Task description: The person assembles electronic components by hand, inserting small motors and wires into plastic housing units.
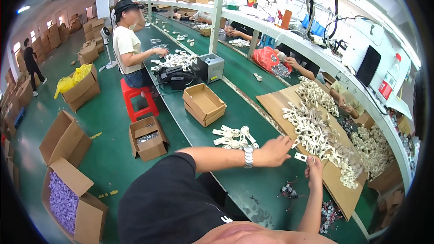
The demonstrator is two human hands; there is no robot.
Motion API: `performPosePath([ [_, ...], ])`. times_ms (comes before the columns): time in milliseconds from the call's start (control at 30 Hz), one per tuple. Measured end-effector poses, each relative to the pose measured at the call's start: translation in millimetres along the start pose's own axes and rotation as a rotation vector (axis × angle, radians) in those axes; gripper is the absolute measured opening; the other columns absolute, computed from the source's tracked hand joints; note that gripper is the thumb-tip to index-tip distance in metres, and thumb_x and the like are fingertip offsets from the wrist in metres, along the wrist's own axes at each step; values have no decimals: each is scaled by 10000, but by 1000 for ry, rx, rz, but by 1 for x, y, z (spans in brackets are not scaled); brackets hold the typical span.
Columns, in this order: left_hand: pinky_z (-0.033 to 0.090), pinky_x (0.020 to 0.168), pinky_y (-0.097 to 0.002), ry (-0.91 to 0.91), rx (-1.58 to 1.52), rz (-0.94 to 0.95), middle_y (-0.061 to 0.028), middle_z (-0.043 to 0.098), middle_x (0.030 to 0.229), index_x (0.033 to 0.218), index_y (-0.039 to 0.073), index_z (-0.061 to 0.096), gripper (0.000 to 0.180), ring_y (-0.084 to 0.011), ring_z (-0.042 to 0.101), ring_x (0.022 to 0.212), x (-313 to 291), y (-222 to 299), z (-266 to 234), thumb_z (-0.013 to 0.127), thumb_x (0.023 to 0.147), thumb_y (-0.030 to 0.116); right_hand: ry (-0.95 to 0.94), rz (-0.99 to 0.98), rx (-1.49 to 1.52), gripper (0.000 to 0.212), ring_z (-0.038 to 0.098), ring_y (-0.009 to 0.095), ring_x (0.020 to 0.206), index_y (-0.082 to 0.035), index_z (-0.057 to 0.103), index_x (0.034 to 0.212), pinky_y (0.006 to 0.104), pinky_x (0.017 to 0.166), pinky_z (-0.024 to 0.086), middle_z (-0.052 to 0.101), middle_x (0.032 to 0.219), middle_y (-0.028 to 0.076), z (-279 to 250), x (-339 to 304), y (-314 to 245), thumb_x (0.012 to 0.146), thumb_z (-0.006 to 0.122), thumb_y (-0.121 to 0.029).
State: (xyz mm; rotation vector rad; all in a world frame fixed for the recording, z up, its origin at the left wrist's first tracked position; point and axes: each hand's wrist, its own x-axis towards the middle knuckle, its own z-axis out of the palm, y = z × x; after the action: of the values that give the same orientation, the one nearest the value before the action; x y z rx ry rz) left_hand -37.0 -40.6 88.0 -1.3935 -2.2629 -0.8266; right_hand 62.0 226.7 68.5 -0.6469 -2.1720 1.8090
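Observation:
My right hand (314, 171) is closed on a white plastic part (300, 157), a small flat piece with a slot in it, whose end juts out past the thumb. My left hand (272, 152), with a silver band on its wrist, reaches over the bench with its fingers stretched toward a large heap of white plastic parts (312, 129). That heap lies on a flat cardboard sheet (275, 101). Left of my left hand sits a smaller pile of similar white parts (234, 136). Small dark components with wires (289, 191) lie near my right forearm.
An open cardboard box (204, 105) and a grey metal device (210, 68) stand along the green bench (199, 138). A co-worker (131, 40) is beside a red stool (135, 99). More wired components (330, 217) lie at the near right; a shelf (266, 28) runs above.

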Motion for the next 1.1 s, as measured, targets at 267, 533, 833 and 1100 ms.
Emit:
performPosePath([
  [267, 585, 873, -527, -741, 263, -132, -210, 701, 1150, 1308, 50, 654, 747, -403, 687, 1130, -98, -85, -99, 956, 710, 381, 51, -117, -228, 352, 472, 125, 398, -73, 630, 893, 296, 358, 319, 509, 573, -1, -21, 88, -68, 1043, 721, -378],
  [533, 601, 763, -480, -429, 375, -101, -171, 675, 1113, 1231, 85, 676, 401, -349, 708, 1012, -131, -103, -83, 758, 840, 125, 226, 64, 103, 305, 555, 163, 549, -126, 629, 907, 343, 495, 478, 555, 657, 16, -11, 180, -68, 1086, 617, -372],
  [833, 546, 813, -447, -267, 294, -143, -146, 594, 1101, 1217, 43, 621, 323, -322, 602, 1009, -129, -116, -73, 687, 901, 63, 73, -246, -444, 457, 684, 184, 982, -47, 587, 1486, 324, 773, 580, 721, 1163, 100, 18, 71, -51, 1078, 645, -244],
  [1100, 506, 896, -422, -197, 352, -93, -96, 650, 1066, 1281, 41, 658, 386, -292, 598, 1022, -125, -113, -77, 694, 897, 23, -155, -521, -1201, 559, 474, 405, 1405, -72, 614, 1465, 514, 1177, 372, 574, 1481, 164, 28, -117, 2, 974, 748, -303],
])
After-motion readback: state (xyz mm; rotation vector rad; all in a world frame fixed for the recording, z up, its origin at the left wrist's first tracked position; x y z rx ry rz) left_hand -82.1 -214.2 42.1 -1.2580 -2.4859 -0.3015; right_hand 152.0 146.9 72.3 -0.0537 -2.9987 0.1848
